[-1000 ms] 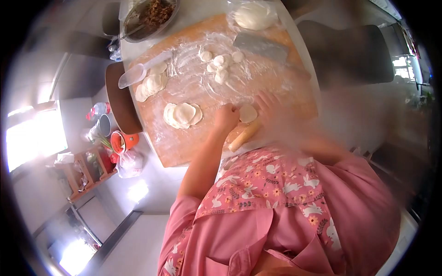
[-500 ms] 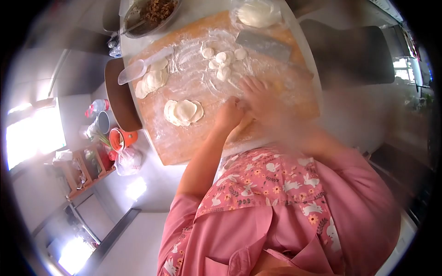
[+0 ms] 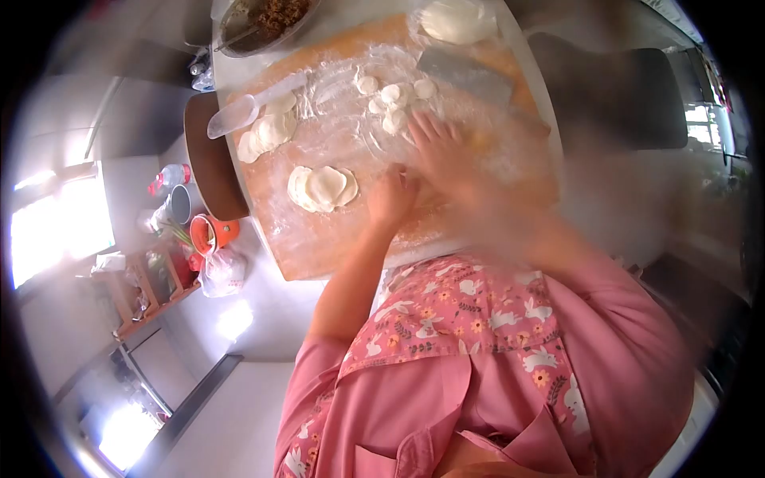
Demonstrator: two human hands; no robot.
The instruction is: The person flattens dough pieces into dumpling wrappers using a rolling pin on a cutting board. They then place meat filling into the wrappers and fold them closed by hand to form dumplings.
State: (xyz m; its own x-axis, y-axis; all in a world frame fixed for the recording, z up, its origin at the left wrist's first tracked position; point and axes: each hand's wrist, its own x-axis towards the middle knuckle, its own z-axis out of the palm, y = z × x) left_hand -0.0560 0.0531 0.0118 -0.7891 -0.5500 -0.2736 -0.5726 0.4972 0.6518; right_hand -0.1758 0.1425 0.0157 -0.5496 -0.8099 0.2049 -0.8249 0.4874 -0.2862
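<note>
My left hand [image 3: 393,195] is closed, its fingertips pressed together on the floury wooden board [image 3: 319,247]; whatever they hold is too small to make out. Close beside it on the right, my right hand [image 3: 443,159] lies palm down with its fingers stretched out, just below a cluster of small dough pieces [image 3: 394,121]. The rolling pin and the dough round seen earlier are hidden. Left of my left hand is a pile of flat dough rounds [image 3: 327,189]. Another pile of rounds [image 3: 272,131] lies farther up the board's left side.
A clear scoop [image 3: 233,116] lies at the board's left edge. A grey flat scraper [image 3: 466,73] rests at the upper right, below bagged dough [image 3: 458,20]. A bowl of brown filling [image 3: 267,22] stands at the top left. A brown chair back [image 3: 211,159] adjoins the table's left side.
My right hand has moved up the board and now reaches the small dough pieces. The rolling pin and dough round near my hands have gone out of sight. My left hand stays closed.
</note>
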